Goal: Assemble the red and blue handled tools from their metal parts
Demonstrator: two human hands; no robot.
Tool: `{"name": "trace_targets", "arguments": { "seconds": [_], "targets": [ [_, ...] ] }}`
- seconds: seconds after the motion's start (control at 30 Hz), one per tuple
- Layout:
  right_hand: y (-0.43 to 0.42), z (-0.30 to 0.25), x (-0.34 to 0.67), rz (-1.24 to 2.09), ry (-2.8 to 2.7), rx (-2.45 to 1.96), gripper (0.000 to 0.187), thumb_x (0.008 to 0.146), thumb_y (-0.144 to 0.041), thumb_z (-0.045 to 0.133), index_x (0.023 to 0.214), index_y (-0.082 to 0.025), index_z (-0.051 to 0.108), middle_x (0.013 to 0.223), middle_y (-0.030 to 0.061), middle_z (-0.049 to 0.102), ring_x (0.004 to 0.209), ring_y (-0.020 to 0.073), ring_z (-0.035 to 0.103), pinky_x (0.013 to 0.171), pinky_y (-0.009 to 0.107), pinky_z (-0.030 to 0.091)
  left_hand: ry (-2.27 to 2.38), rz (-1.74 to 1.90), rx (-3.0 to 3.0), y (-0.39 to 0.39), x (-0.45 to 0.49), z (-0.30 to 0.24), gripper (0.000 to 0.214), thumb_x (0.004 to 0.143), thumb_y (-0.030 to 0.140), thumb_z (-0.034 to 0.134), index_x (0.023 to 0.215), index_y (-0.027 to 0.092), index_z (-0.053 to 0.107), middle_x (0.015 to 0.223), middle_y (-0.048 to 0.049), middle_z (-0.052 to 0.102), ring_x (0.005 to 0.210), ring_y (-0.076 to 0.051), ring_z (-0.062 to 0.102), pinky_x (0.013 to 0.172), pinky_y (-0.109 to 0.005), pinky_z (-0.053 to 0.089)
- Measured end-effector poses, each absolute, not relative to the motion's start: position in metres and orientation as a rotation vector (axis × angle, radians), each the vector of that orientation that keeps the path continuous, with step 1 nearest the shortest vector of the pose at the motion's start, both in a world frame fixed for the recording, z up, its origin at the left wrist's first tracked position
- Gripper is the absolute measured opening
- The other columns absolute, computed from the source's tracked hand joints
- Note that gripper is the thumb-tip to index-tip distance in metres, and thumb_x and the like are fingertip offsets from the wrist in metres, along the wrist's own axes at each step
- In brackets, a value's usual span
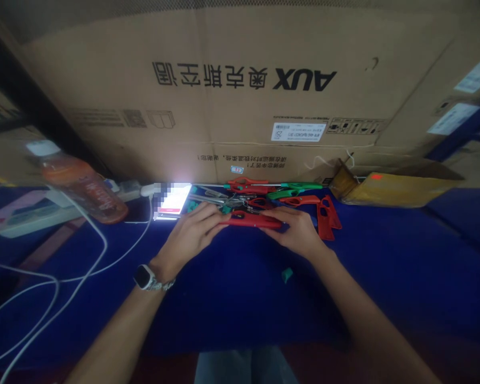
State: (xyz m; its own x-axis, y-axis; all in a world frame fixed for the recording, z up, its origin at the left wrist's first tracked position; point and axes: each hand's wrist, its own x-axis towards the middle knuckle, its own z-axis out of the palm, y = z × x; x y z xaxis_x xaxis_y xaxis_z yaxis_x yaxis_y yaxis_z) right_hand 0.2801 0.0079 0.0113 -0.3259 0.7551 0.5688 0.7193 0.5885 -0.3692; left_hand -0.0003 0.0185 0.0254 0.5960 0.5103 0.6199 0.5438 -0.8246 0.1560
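Both hands hold a long red tool (250, 220) just above the blue cloth (384, 277). My left hand (192, 234), with a watch on the wrist, grips its left end with fingers closed. My right hand (294, 229) pinches its right end. Just behind lies a heap of red and green handled tools (264, 193). A loose red piece (328, 217) lies to the right of my right hand. A small green bit (287, 274) rests on the cloth nearer to me.
A lit phone (174, 200) lies left of the heap, with white cables (84, 256) trailing left. An orange drink bottle (84, 189) and a power strip (32, 216) sit at the left. A big cardboard box (240, 85) walls the back; a yellow packet (392, 189) lies at the right.
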Motion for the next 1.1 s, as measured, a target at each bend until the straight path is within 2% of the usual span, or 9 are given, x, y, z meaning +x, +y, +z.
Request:
{"name": "trace_targets", "arguments": {
  "seconds": [0.17, 0.33, 0.67, 0.9, 1.03, 1.1],
  "targets": [
    [0.008, 0.012, 0.282, 0.117, -2.048, -1.173, 0.037, 0.083, -0.03, 0.073, 0.119, -0.024, 0.072, 0.114, 0.0047, 0.076, 0.098, 0.0219, 0.074, 0.091, 0.037, 0.059, -0.933, -1.076, -2.807, 0.02, 0.0, 0.023, 0.018, 0.099, 0.026, 0.056, 0.112, 0.018, 0.067, 0.092, -0.0058, 0.065, 0.087, -0.02, 0.059, 0.076, -0.035, 0.052],
    [0.008, 0.012, 0.289, 0.159, -2.087, -1.117, 0.026, 0.087, -0.034, 0.074, 0.111, -0.025, 0.076, 0.106, 0.0038, 0.079, 0.094, 0.0216, 0.076, 0.088, 0.033, 0.059, -0.954, -1.096, -2.829, 0.022, -0.002, 0.022, 0.017, 0.098, 0.026, 0.058, 0.112, 0.019, 0.065, 0.093, -0.0043, 0.064, 0.086, -0.018, 0.06, 0.077, -0.033, 0.052],
    [0.006, 0.012, 0.288, 0.257, -2.112, -1.201, 0.029, 0.085, -0.04, 0.076, 0.11, -0.027, 0.078, 0.103, 0.0029, 0.079, 0.089, 0.024, 0.077, 0.08, 0.032, 0.059, -1.029, -1.068, -2.873, 0.024, -0.007, 0.02, 0.017, 0.099, 0.029, 0.058, 0.112, 0.02, 0.066, 0.095, -0.0032, 0.064, 0.088, -0.017, 0.06, 0.08, -0.033, 0.052],
    [0.006, 0.01, 0.286, 0.461, -2.052, -1.167, 0.026, 0.087, -0.041, 0.073, 0.107, -0.026, 0.077, 0.097, 0.0012, 0.08, 0.077, 0.0182, 0.073, 0.071, 0.027, 0.055, -1.079, -1.077, -2.858, 0.024, -0.007, 0.02, 0.019, 0.098, 0.031, 0.058, 0.111, 0.02, 0.068, 0.093, -0.0036, 0.065, 0.087, -0.018, 0.063, 0.078, -0.033, 0.054],
    [0.006, 0.01, 0.283, 0.532, -2.025, -1.202, 0.023, 0.087, -0.039, 0.071, 0.101, -0.022, 0.077, 0.085, 0.001, 0.078, 0.068, 0.0158, 0.069, 0.062, 0.025, 0.051, -1.066, -1.039, -2.877, 0.024, -0.005, 0.02, 0.02, 0.099, 0.035, 0.057, 0.108, 0.02, 0.068, 0.092, -0.0038, 0.065, 0.085, -0.018, 0.064, 0.075, -0.032, 0.055],
    [0.006, 0.009, 0.284, 0.549, -2.025, -1.223, 0.023, 0.087, -0.04, 0.071, 0.1, -0.022, 0.077, 0.083, 0.0011, 0.077, 0.068, 0.0159, 0.068, 0.062, 0.025, 0.051, -1.043, -1.02, -2.893, 0.024, -0.003, 0.019, 0.02, 0.099, 0.035, 0.057, 0.107, 0.02, 0.067, 0.091, -0.0036, 0.064, 0.084, -0.018, 0.064, 0.074, -0.032, 0.055]
  ]
}}
